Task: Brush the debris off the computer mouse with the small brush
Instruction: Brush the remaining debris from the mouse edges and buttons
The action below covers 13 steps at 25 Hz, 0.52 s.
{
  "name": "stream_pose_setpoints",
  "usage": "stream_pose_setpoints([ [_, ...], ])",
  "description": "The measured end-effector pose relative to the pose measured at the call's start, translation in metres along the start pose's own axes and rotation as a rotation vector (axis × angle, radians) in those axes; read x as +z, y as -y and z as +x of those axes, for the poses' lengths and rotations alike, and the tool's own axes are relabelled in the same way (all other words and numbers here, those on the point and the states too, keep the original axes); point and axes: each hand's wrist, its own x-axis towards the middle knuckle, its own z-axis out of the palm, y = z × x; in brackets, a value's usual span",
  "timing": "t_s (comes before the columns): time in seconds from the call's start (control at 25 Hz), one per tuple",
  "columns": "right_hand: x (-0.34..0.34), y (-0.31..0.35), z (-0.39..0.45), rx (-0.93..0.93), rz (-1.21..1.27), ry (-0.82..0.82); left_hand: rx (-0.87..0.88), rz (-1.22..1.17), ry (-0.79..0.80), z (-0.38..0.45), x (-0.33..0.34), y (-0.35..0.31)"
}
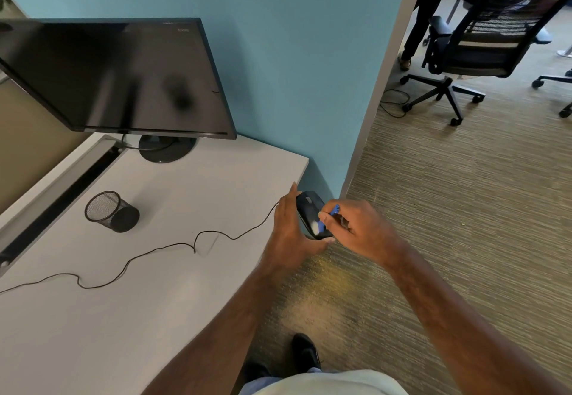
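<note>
A black computer mouse [309, 210] is held in the air just past the desk's right edge, over the carpet. My left hand [289, 230] grips it from the left and below. Its thin black cable [173, 247] trails back across the white desk [154, 302]. My right hand [356, 227] pinches a small blue brush [333, 210]. The brush's pale bristles [316, 225] touch the mouse's near end. Most of the brush handle is hidden by my fingers.
A black monitor [117, 76] stands at the desk's back, with a black mesh pen cup [111, 211] lying on its side in front of it. A teal partition [309, 70] rises behind. An office chair [483, 45] and a standing person's legs [424, 20] are at the far right.
</note>
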Motion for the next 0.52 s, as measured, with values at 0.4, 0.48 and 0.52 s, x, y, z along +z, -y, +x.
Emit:
stream_pose_setpoints([
  [0.4,-0.009,-0.012,-0.001,0.065,0.161,-0.178,-0.045,-0.023,0.027,0.006,-0.006,-0.006],
  [0.48,-0.002,-0.007,0.002,0.112,0.238,-0.195,-0.043,-0.024,0.024,0.006,-0.006,-0.008],
  [0.52,0.001,-0.005,0.003,0.129,0.255,-0.190,-0.041,-0.025,0.018,0.006,-0.006,-0.009],
])
